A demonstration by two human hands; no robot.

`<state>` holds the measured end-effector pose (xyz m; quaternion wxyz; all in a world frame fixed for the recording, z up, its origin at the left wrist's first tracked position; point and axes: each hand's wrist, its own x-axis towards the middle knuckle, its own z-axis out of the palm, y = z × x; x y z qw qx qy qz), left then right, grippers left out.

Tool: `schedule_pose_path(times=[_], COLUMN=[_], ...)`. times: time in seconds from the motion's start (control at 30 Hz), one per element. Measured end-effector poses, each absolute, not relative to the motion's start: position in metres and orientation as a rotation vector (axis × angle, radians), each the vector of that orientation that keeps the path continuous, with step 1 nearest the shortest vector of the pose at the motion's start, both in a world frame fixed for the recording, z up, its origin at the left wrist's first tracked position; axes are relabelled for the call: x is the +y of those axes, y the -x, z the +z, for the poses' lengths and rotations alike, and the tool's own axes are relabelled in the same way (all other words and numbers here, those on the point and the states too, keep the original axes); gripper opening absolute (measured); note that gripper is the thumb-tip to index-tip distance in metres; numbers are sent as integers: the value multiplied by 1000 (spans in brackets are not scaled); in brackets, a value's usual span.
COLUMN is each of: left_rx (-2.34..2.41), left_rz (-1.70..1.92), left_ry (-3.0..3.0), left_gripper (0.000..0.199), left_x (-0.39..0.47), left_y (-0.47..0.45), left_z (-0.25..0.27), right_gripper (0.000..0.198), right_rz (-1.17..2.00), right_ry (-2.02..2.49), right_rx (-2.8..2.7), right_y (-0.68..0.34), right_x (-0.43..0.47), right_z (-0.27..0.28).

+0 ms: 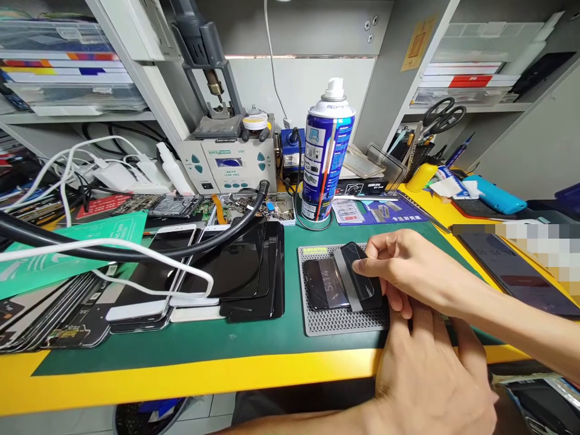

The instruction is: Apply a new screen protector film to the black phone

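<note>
A small black phone [317, 284] lies on a grey perforated mat [312, 326], its display reading 5:14 sideways. A grey strip [348, 281] crosses it. Over the phone's right part sits a dark glossy film-like piece [360, 275], its upper corner sticking out past the phone's edge. My right hand [403, 266] is closed, thumb and forefinger pinching this piece at its right side. Below it rests my left hand [435, 368], palm down with fingers stretched forward by the phone's right end. Its fingertips are hidden under my right hand, so its contact with the phone is unclear.
A blue spray can [328, 157] stands behind the mat. Several dark phone panels [254, 266] are stacked to the left, with a black hose [217, 241] and white cables over them. A soldering station [231, 160] stands behind. Another phone [512, 266] lies at right.
</note>
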<state>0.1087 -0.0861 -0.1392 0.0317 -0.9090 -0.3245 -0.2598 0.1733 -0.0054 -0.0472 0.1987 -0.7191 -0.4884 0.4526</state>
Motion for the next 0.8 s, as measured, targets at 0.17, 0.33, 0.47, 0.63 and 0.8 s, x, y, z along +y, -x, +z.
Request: schedule_pose_path(times=[0.17, 0.33, 0.47, 0.63, 0.8], left_rx=[-987, -975, -946, -972, -967], left_rz=[-798, -841, -804, -755, -734], left_ry=[2832, 2824, 2877, 2952, 2991], left_gripper=[78, 82, 88, 77, 75], left_x=[-85, -85, -85, -84, -84], left_y=[-108, -108, -105, -101, -99], left_z=[-139, -140, -136, -129, -128], right_gripper=[32, 33, 33, 31, 30], right_rz=[1265, 1261, 1266, 1259, 1282], right_ry=[2004, 2015, 2020, 2044, 2022], right_rx=[-1377, -1370, -1357, -1385, -1385], right_y=[-172, -170, -166, -162, -159], right_x=[-5, -6, -6, -5, -4], right_z=[-49, -48, -48, -48, -48])
